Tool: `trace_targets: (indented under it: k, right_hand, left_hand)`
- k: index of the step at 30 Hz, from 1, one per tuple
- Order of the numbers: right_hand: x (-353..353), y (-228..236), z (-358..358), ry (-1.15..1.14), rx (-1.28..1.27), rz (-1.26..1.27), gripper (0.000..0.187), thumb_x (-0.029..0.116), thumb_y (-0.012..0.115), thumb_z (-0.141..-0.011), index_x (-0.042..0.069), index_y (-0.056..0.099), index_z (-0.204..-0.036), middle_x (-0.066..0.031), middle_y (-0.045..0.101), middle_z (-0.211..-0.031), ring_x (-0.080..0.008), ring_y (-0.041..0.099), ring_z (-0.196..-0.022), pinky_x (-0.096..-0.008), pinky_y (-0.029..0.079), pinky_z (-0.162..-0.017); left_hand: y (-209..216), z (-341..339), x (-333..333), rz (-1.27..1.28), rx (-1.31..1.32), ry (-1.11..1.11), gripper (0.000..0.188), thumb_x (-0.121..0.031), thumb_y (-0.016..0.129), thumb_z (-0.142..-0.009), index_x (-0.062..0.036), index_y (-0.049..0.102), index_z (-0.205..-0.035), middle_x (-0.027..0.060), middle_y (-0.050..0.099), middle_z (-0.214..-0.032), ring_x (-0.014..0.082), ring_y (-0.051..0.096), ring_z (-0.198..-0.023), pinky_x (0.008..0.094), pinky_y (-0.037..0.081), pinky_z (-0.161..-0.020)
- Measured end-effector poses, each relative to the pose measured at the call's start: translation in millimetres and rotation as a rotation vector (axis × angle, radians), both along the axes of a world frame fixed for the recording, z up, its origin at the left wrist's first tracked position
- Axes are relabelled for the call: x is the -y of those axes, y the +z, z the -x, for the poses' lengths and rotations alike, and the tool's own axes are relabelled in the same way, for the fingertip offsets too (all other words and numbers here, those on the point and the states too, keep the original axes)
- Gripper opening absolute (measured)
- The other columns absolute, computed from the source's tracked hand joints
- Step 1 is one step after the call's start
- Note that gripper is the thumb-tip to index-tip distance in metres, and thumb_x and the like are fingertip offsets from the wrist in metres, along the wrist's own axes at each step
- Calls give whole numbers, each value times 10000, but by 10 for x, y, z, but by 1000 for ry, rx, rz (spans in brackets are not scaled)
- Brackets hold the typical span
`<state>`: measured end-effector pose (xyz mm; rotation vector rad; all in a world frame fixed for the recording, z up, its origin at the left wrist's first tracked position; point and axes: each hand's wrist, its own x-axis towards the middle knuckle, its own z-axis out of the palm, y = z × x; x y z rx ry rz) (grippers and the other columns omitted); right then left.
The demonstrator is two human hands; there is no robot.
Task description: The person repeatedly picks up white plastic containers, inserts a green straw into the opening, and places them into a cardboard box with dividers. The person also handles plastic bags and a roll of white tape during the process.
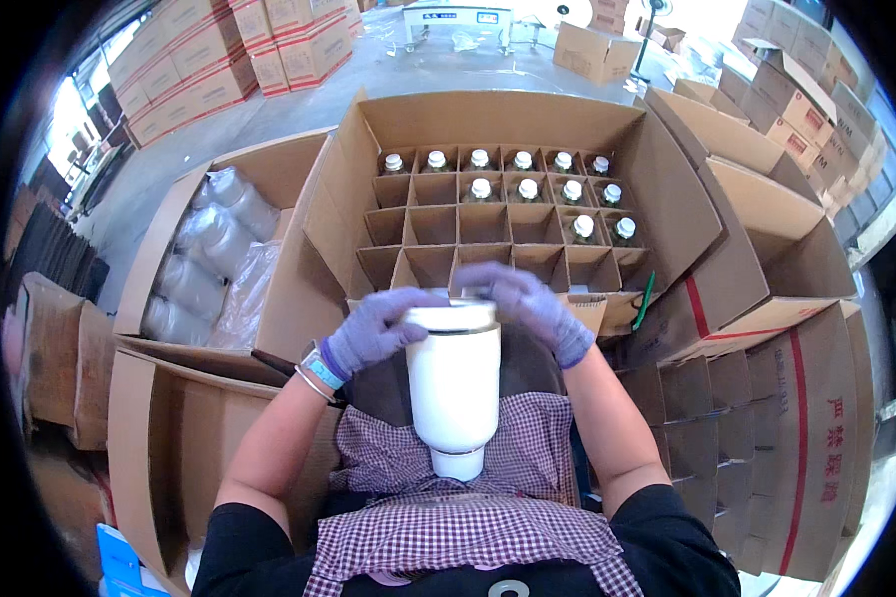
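A white tumbler-shaped container (pixel 453 388) stands upright against my checked apron, wide above and narrower at its foot. Its white lid (pixel 452 316) has a thin darker band beneath it. My left hand (pixel 368 330), in a purple-grey glove, is closed on the lid's left edge, with the thumb in front. Over the right side of the lid is my right hand (pixel 528 303), gloved alike and smeared by motion; whether it touches the lid cannot be made out. Just beyond both hands, a divided carton (pixel 488 109) holds several clear bottles (pixel 481 189) with white caps in its cells.
An open carton (pixel 149 284) on the left holds several plastic-wrapped pale containers (pixel 224 239). Another open carton (pixel 134 448) sits nearer on that side. To the right are open cartons (pixel 767 289) and cardboard dividers (pixel 712 418). A green strip (pixel 645 301) hangs at the divided carton's edge.
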<state>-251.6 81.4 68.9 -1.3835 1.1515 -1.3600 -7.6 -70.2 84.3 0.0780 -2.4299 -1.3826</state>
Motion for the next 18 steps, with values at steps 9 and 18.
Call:
trace_targets:
  k: [9, 18]
  right_hand:
    - [-103, -308, -329, -131, -43, 36, 504, 471, 530, -1022, 17, 729, -1109, -107, 708, -1127, -226, 641, -1073, -359, 470, -1003]
    - [-232, -462, -656, -119, 292, 42, 340, 152, 424, -1041, -4, 669, -1219, -150, 677, -1264, -240, 630, -1200, -351, 496, -1033]
  left_hand:
    - [-291, -4, -107, -209, -18, 51, 625, -565, 466, -1024, -4, 697, -1172, 150, 675, -1166, 279, 613, -1154, 376, 445, -1031]
    - [535, -137, -1069, 464, 136, 269, 561, -481, 493, -908, -56, 648, -1239, 191, 660, -1213, 363, 601, -1127, 462, 405, -989]
